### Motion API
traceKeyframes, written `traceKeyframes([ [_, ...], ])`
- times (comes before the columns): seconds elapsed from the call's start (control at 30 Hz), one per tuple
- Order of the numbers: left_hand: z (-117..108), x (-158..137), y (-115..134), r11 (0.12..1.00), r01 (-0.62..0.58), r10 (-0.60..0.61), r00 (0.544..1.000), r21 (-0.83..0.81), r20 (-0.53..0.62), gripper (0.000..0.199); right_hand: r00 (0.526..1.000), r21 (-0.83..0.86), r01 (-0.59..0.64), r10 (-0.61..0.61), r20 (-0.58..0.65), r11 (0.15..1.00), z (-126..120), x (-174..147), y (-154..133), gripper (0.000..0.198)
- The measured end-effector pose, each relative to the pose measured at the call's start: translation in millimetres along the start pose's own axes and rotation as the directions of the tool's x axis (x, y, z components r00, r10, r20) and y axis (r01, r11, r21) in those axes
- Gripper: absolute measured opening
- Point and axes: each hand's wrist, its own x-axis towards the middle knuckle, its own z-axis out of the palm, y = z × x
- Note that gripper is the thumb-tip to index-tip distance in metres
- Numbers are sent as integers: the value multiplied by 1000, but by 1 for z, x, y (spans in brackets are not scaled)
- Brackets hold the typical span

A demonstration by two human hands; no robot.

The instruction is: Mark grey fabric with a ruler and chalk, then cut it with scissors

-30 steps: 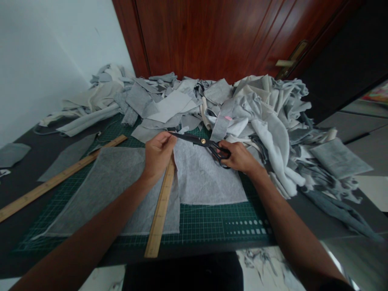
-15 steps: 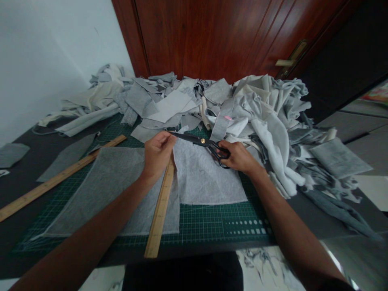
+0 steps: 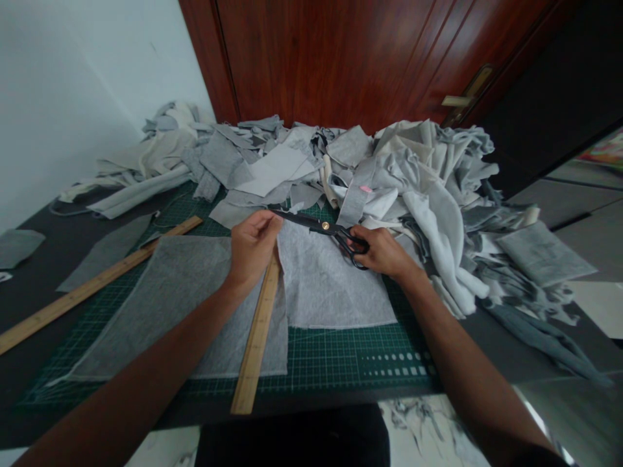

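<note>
My right hand point(image 3: 382, 251) is closed round the handles of black scissors point(image 3: 325, 226), whose blades point left along the top edge of a light grey cloth piece point(image 3: 335, 279). At that piece's upper left corner my left hand point(image 3: 256, 243) pinches the cloth, with the blade tips close to its fingers. A wooden ruler point(image 3: 257, 337) slants from under my left hand toward the table's front edge. It lies over a second, darker grey cloth piece point(image 3: 195, 285) on the left. Both pieces rest on a green cutting mat point(image 3: 331, 357).
Another wooden ruler point(image 3: 102, 282) lies slanted at the left. Loose grey scraps point(image 3: 228, 159) are heaped along the back, and a big pile of pale cloth point(image 3: 423, 188) stands at the back right. Behind the table is a brown door point(image 3: 331, 58).
</note>
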Motion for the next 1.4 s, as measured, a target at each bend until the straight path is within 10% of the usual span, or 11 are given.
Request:
traceKeyframes([
  [1.4,0,3,-9,997,-42,40,999,-59,-31,38,998,32,-68,67,21,997,-2,-3,5,31],
])
